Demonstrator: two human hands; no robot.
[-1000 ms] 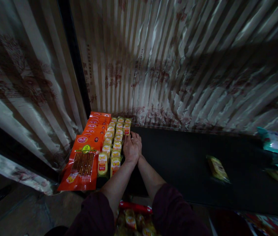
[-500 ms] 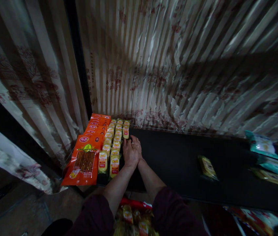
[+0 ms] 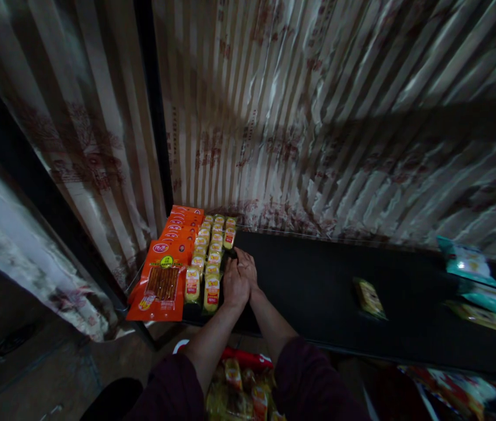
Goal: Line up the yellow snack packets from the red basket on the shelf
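My left hand (image 3: 236, 285) and my right hand (image 3: 248, 270) are together over the black shelf, fingers close and pointing away from me. The right hand's fingers overlap the left's, and whatever they hold, if anything, is hidden. Just past my fingertips stands a yellow wrapped snack cake (image 3: 229, 235) with a red label, leaning slightly, at the back of a short third row. To the left run two longer rows of the same cakes, a front cake (image 3: 212, 292) ending the nearer row. Touching contact between fingertips and the leaning cake cannot be made out.
Orange snack bags (image 3: 160, 283) overlap in a row at the shelf's left end. A loose yellow packet (image 3: 369, 298) lies on the black shelf (image 3: 300, 286); teal packets (image 3: 467, 260) lie farther right. Below is a red-rimmed box (image 3: 248, 356) of yellow packs. Patterned sheeting (image 3: 274, 117) hangs behind.
The view has shifted a little, moving the left-hand goods rightward in the picture. My hands stay together beside the third row, and the cake past my fingertips now leans slightly.
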